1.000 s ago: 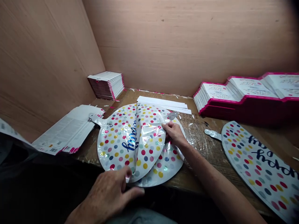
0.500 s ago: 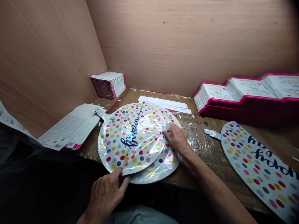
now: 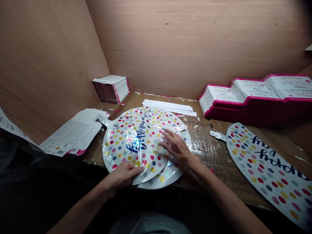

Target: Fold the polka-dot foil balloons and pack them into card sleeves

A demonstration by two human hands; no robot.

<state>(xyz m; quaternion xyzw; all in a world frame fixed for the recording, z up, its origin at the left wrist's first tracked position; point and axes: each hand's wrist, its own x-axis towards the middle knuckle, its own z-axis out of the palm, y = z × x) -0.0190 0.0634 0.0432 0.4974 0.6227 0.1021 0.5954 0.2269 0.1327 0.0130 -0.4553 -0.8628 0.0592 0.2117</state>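
A flat foil balloon with coloured dots and blue lettering lies on the bench in front of me, folded over at its right side. Another layer of dotted foil shows beneath it at the lower right. My left hand pinches the front edge, thumb on top and the other fingers mostly hidden. On the folded part, my right hand rests or hovers with fingers spread and slightly blurred; nothing is gripped in it. The balloon's tail points left over some printed cards.
Printed cards lie at left, with a card stack behind. White paper strips lie beyond the balloon. Stepped stacks of pink-edged cards stand at the back right, before a second dotted balloon. Wooden panels wall the bench.
My left hand has moved slightly right, its thumb now over the foil edge. My right hand has let go of the fold's right edge, and its fingers have spread over the foil.
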